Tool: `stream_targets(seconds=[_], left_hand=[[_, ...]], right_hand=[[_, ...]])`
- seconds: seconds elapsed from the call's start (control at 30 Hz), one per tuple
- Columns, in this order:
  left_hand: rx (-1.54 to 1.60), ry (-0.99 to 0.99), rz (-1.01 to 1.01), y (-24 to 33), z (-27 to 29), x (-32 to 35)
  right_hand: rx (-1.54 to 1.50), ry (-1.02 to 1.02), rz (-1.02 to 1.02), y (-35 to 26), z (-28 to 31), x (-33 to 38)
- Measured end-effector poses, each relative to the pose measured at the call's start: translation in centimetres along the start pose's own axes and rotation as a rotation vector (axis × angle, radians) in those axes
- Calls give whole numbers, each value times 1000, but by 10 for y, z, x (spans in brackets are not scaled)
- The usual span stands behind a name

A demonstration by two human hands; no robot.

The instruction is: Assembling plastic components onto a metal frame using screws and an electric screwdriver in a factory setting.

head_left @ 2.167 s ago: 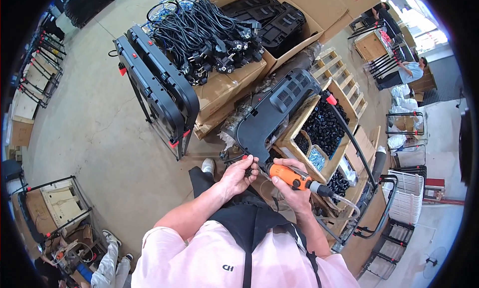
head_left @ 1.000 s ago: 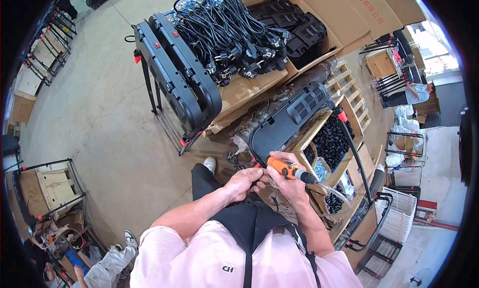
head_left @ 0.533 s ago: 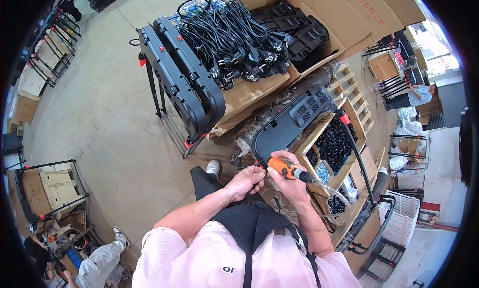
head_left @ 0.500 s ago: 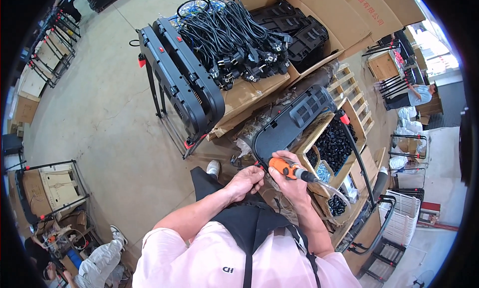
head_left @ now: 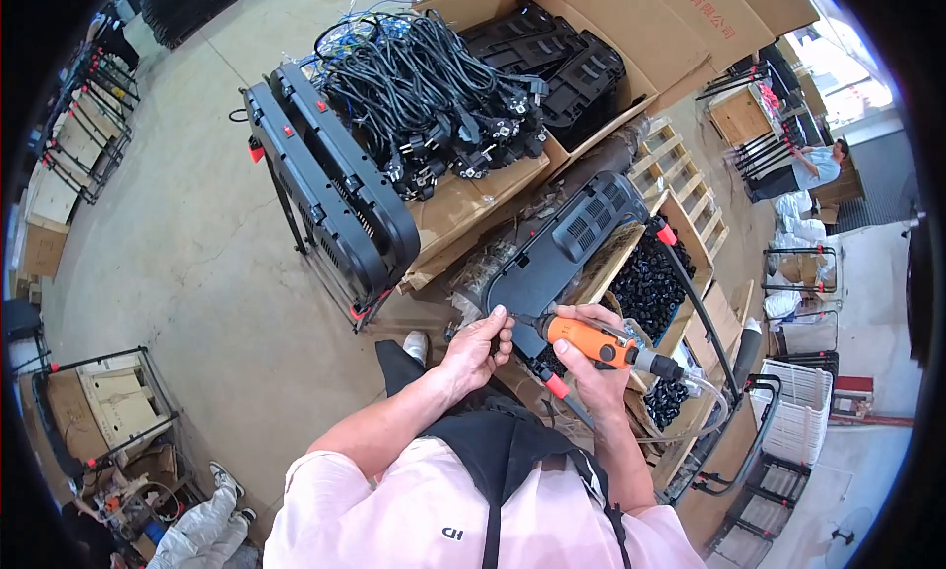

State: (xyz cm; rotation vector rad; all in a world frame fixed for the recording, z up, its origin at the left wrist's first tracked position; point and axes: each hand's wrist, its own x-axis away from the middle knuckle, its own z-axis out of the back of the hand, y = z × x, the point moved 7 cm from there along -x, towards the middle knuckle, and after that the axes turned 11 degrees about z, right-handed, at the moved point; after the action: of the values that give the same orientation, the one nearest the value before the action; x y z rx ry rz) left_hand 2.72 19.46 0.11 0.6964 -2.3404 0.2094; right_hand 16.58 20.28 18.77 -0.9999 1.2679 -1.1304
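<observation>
My right hand is wrapped round an orange air screwdriver, held nearly level with its tip toward the left; a clear hose trails from its rear. My left hand is closed, thumb and forefinger pinched right by the driver's tip. What they pinch, if anything, is too small to make out. Just beyond both hands lies a black vented plastic housing, tilted, on a black tube frame with red fittings. One red fitting shows just below the driver.
Wooden bins of small black parts stand at right, beside a pallet. Ahead, a carton carries bundled black power cords; two more black housings stand left of it. Other people are farther off, right and lower left.
The screwdriver has swung level and come away from the housing's lower corner, uncovering the red fitting. My left fingers now meet its tip. The whole view has shifted slightly.
</observation>
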Motion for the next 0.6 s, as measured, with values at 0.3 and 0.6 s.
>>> stream_targets(seconds=[0.3,0.6], left_hand=[[170,-115,66,15,-22,-18],[209,-172,107,22,-23,-26]], right_hand=[[78,4,23,3,3,-10],[108,10,8,7,1,-21]])
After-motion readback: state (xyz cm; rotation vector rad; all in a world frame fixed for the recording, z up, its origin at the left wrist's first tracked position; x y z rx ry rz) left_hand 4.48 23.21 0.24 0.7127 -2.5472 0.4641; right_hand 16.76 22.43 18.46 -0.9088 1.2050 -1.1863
